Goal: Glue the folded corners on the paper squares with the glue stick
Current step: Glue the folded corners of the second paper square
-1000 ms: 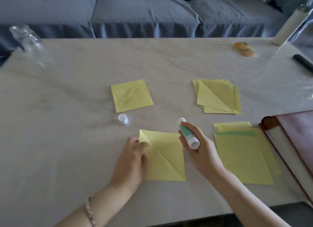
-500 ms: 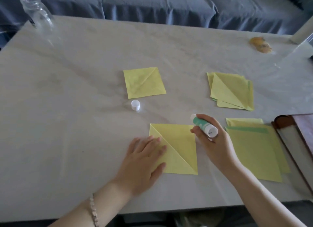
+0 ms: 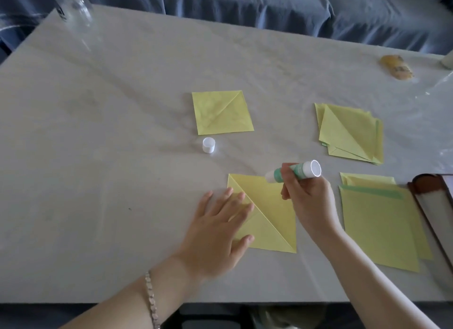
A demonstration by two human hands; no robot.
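Glue stick (image 3: pixel 297 173) is uncapped and gripped in the right hand (image 3: pixel 308 201), with the fingers curled round the green barrel. Its tip points left and sits right at the top edge of the folded yellow paper square (image 3: pixel 272 211), near the front edge of the table (image 3: pixel 98 157). Can't tell if it's actually touching the paper. Left hand (image 3: pixel 218 230) lies flat on the square's left half, fingers straight and a bit spread. White cap (image 3: pixel 208 145) stands upright further back, just in front of a second folded square (image 3: pixel 221 113). Stack of folded squares (image 3: pixel 353 135) sits off to the right.
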